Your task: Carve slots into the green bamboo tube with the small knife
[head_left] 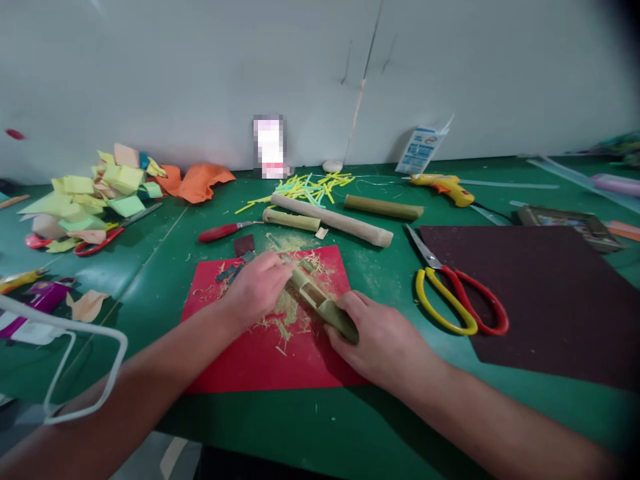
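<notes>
Right hand (383, 343): fingers wrapped around near end of bamboo piece (320, 303).
Left hand (257, 287): curled at its far end; grip unclear.
Bamboo piece: tilted over red mat (250, 360), notch open, contents indiscernible.
Shavings (287, 313): scattered on mat.
Scissors (457, 297): right, well apart.

No text can be read. A blue-and-white printed packet (421, 150) leans on the wall, its print too small and blurred to make out. A pink-and-white item (270, 147) by the wall is pixelated, so nothing is legible on it.
</notes>
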